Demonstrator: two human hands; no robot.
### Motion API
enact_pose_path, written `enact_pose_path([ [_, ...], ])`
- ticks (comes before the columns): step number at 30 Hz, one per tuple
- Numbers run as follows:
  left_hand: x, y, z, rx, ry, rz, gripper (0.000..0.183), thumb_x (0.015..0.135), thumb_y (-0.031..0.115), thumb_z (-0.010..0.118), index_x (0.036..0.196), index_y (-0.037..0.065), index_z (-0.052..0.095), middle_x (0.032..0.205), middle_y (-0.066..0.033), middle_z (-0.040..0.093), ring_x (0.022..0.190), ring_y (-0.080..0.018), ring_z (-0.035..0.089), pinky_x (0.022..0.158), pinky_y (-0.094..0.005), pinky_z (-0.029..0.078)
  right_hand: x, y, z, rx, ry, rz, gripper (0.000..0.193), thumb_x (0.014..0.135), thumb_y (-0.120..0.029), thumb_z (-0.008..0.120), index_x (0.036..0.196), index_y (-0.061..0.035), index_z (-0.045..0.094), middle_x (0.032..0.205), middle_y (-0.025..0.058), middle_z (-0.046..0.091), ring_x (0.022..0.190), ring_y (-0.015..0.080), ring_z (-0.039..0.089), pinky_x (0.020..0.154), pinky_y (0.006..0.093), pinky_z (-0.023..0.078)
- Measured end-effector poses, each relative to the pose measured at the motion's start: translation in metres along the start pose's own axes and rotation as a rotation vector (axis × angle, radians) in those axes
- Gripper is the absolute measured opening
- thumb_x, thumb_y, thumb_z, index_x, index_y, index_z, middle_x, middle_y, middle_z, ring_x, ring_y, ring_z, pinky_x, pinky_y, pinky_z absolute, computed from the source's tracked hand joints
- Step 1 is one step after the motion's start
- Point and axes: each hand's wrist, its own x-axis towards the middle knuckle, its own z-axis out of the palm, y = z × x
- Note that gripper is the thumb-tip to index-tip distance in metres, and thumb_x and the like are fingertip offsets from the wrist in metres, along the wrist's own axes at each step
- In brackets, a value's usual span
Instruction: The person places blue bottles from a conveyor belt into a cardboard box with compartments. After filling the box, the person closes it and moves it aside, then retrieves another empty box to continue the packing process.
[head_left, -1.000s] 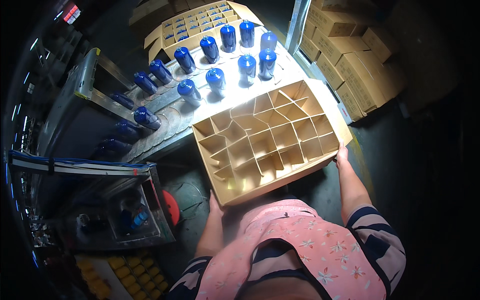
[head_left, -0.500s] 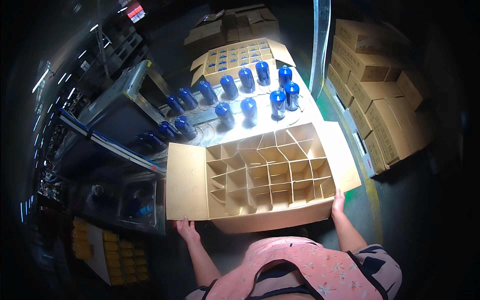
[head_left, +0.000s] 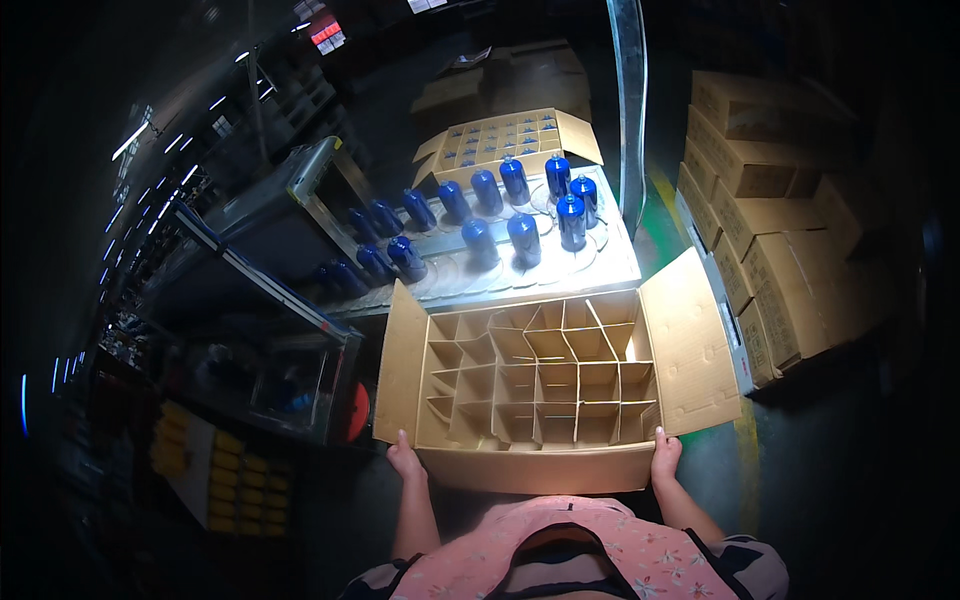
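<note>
An open carton [head_left: 540, 472] is held between the two hands, just in front of a pink apron [head_left: 640, 560] and on the near side of the worktop [head_left: 610, 270]. Its near left corner is clasped by the left grip [head_left: 405, 460], its near right corner by the right grip [head_left: 666, 458]; a thumb is seen at each corner, while the other fingers are mostly hidden. The inside is divided into compartments by cardboard partitions [head_left: 557, 375]. The left flap [head_left: 398, 375] and right flap [head_left: 690, 345] are spread outward. Across the worktop, blue bottles [head_left: 523, 243] are stood upright in two rough rows. Beyond them a second carton [head_left: 537, 162] is seen, its cells filled with blue-topped items. Stacked boxes [head_left: 800, 290] are set to the right.
</note>
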Motion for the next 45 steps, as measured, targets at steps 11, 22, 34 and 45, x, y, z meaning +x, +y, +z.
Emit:
enact_pose_path([
  [11,0.057,0.021,0.049,0.473,-0.35,0.768,0.037,0.085,-0.007,0.043,0.108,0.008,0.069,0.122,-0.011,0.065,0.129,-0.0256,0.048,0.113,-0.0429,0.025,-0.041,-0.069,0.04,-0.191,-0.48,-0.273,0.077,0.081,-0.011,0.067,0.148,-0.0035,0.03,0.149,0.0199,0.035,0.139,0.0296,0.033,0.112,0.0362,0.027],
  [22,0.086,-0.093,-0.044,-0.095,-0.036,-0.239,0.033,0.091,0.003,0.047,0.123,0.003,0.056,0.114,-0.0112,0.065,0.1,-0.0191,0.062,0.088,-0.0299,0.047,0.002,-0.092,0.082,-0.5,-0.522,-0.282,0.061,0.084,-0.022,0.069,0.14,-0.0127,0.048,0.145,0.0198,0.042,0.129,0.0289,0.047,0.104,0.0369,0.04],
  [34,-0.173,-0.184,0.054,-0.124,-0.553,-0.917,0.079,0.092,0.053,0.056,0.142,-0.001,0.03,0.148,-0.0214,0.035,0.136,-0.0338,0.036,0.11,-0.0476,0.03,0.27,-0.125,0.146,-0.228,-0.501,-0.14,0.044,0.089,-0.026,0.064,0.123,-0.0013,0.055,0.106,0.0058,0.065,0.092,0.0143,0.061,0.076,0.0284,0.047],
  [45,-0.266,-0.087,0.023,-0.12,0.089,-0.298,0.022,0.091,0.018,0.064,0.108,0.004,0.064,0.096,-0.0058,0.068,0.082,-0.0145,0.064,0.074,-0.0286,0.051,0.316,-0.108,0.107,0.029,-0.708,-0.032,0.056,0.079,-0.019,0.075,0.12,0.0041,0.044,0.112,0.0155,0.059,0.098,0.0207,0.059,0.086,0.0314,0.048],
])
